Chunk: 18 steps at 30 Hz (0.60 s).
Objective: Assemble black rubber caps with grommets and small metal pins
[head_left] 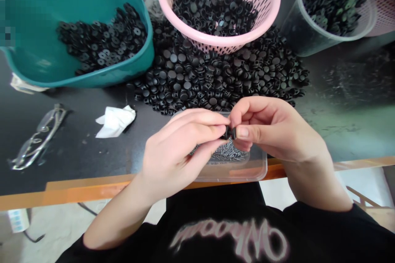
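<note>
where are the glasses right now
In the head view, the glasses lie at far left on the dark tabletop, below the teal basin and left of the crumpled tissue.

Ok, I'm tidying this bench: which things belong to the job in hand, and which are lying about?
Apparently in the job: black pieces between left hand and right hand; black heap; clear box of metal pins; teal basin; pink basket; round tub.
Lying about: glasses; crumpled tissue.

The hands (174, 146) hide part of the clear box (256, 167); the view's top edge crops the teal tub (119, 73)
</note>
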Motion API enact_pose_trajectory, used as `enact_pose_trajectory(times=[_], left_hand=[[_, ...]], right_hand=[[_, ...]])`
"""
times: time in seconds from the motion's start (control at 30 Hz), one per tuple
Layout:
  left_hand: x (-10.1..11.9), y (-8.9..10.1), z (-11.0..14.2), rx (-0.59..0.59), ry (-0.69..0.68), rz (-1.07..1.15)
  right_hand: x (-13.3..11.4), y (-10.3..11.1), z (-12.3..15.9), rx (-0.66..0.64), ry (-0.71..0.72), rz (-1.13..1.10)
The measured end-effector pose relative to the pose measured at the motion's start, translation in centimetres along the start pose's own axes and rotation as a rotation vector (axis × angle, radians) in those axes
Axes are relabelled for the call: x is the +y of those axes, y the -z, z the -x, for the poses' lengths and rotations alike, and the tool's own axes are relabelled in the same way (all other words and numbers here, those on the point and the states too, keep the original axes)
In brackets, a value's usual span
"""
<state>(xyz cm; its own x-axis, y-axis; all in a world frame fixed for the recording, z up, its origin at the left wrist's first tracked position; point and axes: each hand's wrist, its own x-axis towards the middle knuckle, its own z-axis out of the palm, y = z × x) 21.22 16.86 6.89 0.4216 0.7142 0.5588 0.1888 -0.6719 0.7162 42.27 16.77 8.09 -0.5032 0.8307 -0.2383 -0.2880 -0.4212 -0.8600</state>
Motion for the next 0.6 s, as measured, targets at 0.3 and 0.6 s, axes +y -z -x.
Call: enact_pose_trajectory(times=[0.3, 0.6], left_hand=[[0.05, -0.04, 0.18, -0.026, 0.032, -0.016], [0.08, -0.16, 0.3, 0.005, 0.018, -0.054]], right_hand=[[-0.45, -0.11, 0.05, 0.064, 0.01, 0.135], [-0.14, -0.45, -0.42, 0.089, -0.009, 0.078]])
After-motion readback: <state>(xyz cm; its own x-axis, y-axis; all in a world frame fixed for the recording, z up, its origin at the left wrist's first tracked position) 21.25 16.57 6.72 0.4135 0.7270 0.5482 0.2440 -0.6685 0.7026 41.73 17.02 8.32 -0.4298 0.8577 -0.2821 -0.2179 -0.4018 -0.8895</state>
